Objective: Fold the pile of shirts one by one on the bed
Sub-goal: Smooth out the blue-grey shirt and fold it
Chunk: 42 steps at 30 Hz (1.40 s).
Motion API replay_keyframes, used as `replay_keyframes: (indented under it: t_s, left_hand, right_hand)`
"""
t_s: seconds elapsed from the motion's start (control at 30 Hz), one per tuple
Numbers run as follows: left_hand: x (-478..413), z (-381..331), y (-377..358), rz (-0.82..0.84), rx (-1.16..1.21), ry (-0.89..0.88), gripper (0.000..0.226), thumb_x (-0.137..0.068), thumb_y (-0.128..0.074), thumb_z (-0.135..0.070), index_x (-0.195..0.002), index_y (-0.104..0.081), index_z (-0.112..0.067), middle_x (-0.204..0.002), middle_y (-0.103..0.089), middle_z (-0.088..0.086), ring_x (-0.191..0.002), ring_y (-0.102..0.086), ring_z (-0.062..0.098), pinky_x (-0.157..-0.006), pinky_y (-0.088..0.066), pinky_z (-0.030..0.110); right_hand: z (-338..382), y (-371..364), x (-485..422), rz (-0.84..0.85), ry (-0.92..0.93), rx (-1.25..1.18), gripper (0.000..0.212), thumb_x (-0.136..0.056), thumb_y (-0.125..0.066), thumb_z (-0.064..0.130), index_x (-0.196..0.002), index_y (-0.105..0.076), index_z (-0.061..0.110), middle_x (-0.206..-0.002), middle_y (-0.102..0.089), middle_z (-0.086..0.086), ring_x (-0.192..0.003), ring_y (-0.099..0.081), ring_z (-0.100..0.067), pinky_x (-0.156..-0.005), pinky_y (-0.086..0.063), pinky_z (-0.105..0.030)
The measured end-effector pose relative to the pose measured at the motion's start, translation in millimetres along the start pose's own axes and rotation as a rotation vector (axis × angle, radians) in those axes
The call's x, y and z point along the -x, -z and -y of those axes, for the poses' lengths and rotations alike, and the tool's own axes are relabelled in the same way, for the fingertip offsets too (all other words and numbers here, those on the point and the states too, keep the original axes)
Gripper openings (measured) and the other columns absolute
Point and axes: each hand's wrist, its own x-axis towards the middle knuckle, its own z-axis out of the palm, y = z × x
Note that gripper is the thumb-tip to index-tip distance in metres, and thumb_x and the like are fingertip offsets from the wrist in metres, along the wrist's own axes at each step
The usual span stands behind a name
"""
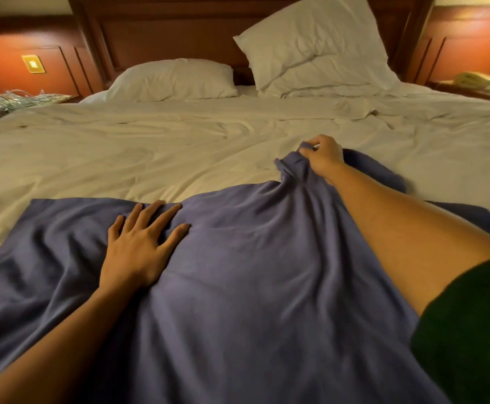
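A blue-grey shirt (238,287) lies spread on the near part of the bed (121,147); the left hand (138,243) presses flat on it with fingers splayed, while the right hand (323,154) pinches a bunched far edge, lifting it slightly

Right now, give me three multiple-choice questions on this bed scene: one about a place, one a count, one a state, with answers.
1. Where does the left hand lie? A) flat on the blue shirt B) on the headboard C) on a nightstand
2. How many pillows are on the bed? A) one B) two C) four
3. What is the right hand doing? A) lying open and empty B) pinching a bunched part of the shirt C) holding a lamp
Answers: 1 A, it lies spread on the fabric; 2 B, one flat, one propped up; 3 B, it grips a raised fold.
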Motion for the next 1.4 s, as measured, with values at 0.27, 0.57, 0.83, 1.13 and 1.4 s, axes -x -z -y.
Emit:
replay_keyframes:
  t_s: [0.27, 0.57, 0.83, 1.13, 1.4]
  left_hand:
    - [-1.2, -0.6, 0.7, 0.003, -0.001, -0.009, 0.073, -0.085, -0.001, -0.084, -0.150, -0.019, -0.058, -0.164, -0.021, -0.013, -0.153, -0.009, 0.017, -0.123, -0.001, 0.045]
    - [-2.6, -0.5, -0.5, 0.012, -0.004, -0.008, 0.070, -0.085, -0.002, -0.084, -0.149, -0.018, -0.059, -0.164, -0.020, -0.012, -0.153, -0.008, 0.017, -0.123, 0.000, 0.045]
    - [-1.7, 0.0, -0.3, 0.017, -0.010, -0.003, 0.073, -0.084, -0.001, -0.084, -0.150, -0.019, -0.057, -0.164, -0.019, -0.012, -0.153, -0.008, 0.016, -0.123, 0.000, 0.044]
    - [-1.0, -2.0, 0.1, -0.001, 0.005, 0.000, 0.073, -0.085, -0.004, -0.084, -0.149, -0.024, -0.055, -0.163, -0.025, -0.011, -0.152, -0.013, 0.018, -0.123, -0.004, 0.045]
    - [4.2, -5.7, 12.6, 0.032, -0.011, 0.001, 0.078, -0.085, -0.005, -0.082, -0.152, -0.027, -0.049, -0.163, -0.025, -0.006, -0.153, -0.013, 0.022, -0.123, -0.003, 0.047]
  right_hand:
    - [9.8, 8.3, 36.3, -0.174, 0.329, 0.055, 0.029, -0.099, -0.052, 0.011, -0.126, -0.059, 0.015, -0.145, -0.044, -0.010, -0.119, -0.055, -0.027, -0.088, -0.042, -0.026]
    - [-14.2, 34.9, 26.3, 0.316, -0.066, 0.485, 0.059, -0.104, -0.034, 0.053, -0.154, -0.033, 0.024, -0.166, -0.010, -0.009, -0.151, -0.013, -0.036, -0.120, -0.013, -0.048]
    - [-30.0, 50.0, 26.1, -0.124, -0.273, 0.582, 0.057, -0.103, -0.048, 0.043, -0.142, -0.041, 0.003, -0.146, -0.040, -0.024, -0.125, -0.048, -0.043, -0.091, -0.044, -0.047]
    - [-16.8, 56.4, 50.5, -0.040, 0.058, 0.086, 0.037, -0.096, -0.061, 0.015, -0.132, -0.060, 0.006, -0.133, -0.060, -0.014, -0.122, -0.056, -0.030, -0.099, -0.046, -0.036]
    - [-84.1, 190.7, 164.2, -0.003, -0.160, 0.725, 0.047, -0.098, -0.049, 0.050, -0.129, -0.055, 0.016, -0.127, -0.058, -0.025, -0.114, -0.056, -0.044, -0.093, -0.046, -0.046]
